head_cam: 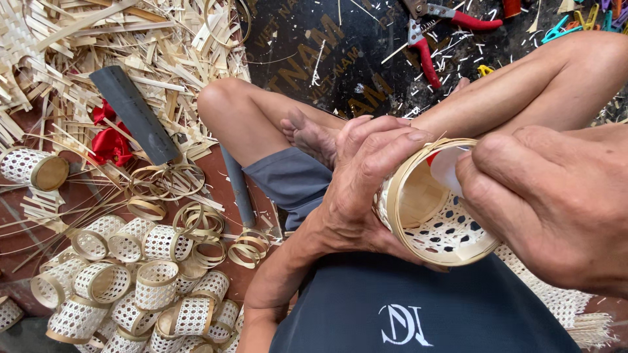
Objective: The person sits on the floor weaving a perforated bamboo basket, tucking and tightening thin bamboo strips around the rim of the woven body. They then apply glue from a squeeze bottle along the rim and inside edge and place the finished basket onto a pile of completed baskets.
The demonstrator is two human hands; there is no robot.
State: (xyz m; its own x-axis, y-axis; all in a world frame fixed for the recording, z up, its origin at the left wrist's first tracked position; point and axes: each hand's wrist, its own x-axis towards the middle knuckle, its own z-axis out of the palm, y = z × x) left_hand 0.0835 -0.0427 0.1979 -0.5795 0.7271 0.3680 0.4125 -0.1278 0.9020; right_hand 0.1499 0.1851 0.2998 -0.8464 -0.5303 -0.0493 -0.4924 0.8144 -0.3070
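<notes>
Your left hand (pixel 366 189) clasps a small woven bamboo basket (pixel 435 206) over your lap, thumb on its rim. Your right hand (pixel 549 202) pinches a white piece (pixel 448 167) at that rim. Farther left lie finished baskets (pixel 140 287); beyond, red-handled pruning shears (pixel 435 33).

Pale open-weave basket (pixel 437 216), red-handled pruning shears (pixel 432 33), red ribbon (pixel 110 138), dark grey pipe (pixel 134 114), grey-blue shorts (pixel 294 180)
</notes>
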